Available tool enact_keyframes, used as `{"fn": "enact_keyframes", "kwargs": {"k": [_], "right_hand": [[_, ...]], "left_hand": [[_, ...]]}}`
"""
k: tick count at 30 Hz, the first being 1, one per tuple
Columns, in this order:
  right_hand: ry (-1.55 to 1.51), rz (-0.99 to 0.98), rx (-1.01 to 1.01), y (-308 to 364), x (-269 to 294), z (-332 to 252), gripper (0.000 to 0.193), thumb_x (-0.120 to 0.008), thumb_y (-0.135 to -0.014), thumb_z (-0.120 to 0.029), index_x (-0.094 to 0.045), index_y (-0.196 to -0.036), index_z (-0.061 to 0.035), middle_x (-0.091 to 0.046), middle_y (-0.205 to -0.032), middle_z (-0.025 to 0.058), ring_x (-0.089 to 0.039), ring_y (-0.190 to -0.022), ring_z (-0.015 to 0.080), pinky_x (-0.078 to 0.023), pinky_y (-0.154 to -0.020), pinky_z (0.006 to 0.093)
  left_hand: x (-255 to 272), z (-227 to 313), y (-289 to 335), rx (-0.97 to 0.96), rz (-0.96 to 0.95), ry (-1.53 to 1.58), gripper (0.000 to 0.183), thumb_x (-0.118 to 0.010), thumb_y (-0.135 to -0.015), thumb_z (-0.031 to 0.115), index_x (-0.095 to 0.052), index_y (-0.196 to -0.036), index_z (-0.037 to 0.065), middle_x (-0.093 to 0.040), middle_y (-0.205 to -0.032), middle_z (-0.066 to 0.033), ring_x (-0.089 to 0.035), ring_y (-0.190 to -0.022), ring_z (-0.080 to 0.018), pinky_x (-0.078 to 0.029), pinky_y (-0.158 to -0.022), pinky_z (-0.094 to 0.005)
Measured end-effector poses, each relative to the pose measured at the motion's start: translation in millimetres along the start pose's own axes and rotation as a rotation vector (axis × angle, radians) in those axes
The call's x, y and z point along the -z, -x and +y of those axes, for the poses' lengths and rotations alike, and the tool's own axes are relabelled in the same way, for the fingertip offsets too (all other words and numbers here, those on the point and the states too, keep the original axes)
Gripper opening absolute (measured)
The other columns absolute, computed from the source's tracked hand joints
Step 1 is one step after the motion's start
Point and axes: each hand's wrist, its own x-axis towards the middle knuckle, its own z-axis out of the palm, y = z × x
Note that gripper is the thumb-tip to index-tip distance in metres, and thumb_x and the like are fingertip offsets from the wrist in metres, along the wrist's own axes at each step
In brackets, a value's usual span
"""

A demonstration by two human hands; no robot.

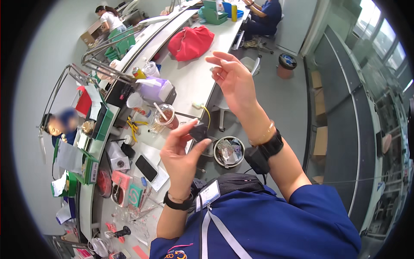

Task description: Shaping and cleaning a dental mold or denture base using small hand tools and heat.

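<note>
My left hand (180,151) is raised in front of my body, at the near edge of the white workbench (202,80). Between its thumb and fingers it grips a small black block-like object (199,131), whose kind I cannot make out. Higher up and to the right, my right hand (235,80) is lifted in the air with loosely bent fingers apart. I see nothing clearly held in it. Close beyond the left hand stands a clear plastic cup of brown drink with a straw (166,116). A black phone (146,168) lies on white paper to the left.
A purple-and-white box-shaped device (157,89) and a red cloth bag (190,43) sit farther along the bench. Yellow-handled pliers (133,128) lie at left. Below my hands stands a round waste bin (229,152). Green trays (90,166) line the partition. Other people work beyond.
</note>
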Motion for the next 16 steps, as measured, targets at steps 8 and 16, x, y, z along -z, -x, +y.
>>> {"fn": "enact_keyframes", "kwargs": {"k": [8,16], "right_hand": [[0.131,0.163,0.039,-2.5,-0.7,7.0,0.023,-0.054,-0.088,-0.011,-0.062,-0.107,-0.0004,-0.068,-0.102,0.0127,-0.058,-0.079,0.0109,-0.048,-0.081,0.0268],[0.346,0.181,-0.036,-3.5,8.5,29.2,0.021,-0.054,-0.088,-0.012,-0.065,-0.102,-0.0011,-0.070,-0.095,0.0122,-0.062,-0.074,0.0105,-0.049,-0.078,0.0252]], "left_hand": [[-31.1,13.7,21.6,-0.125,-0.387,-0.213,0.046,-0.065,-0.075,-0.016,-0.066,-0.116,0.004,-0.067,-0.118,-0.0107,-0.066,-0.103,-0.0210,-0.055,-0.085,-0.0309],[-14.4,20.7,16.2,-0.289,-0.643,-0.425,0.054,-0.064,-0.071,-0.014,-0.065,-0.121,0.007,-0.068,-0.117,-0.0146,-0.061,-0.111,-0.0295,-0.053,-0.089,-0.0350]]}}
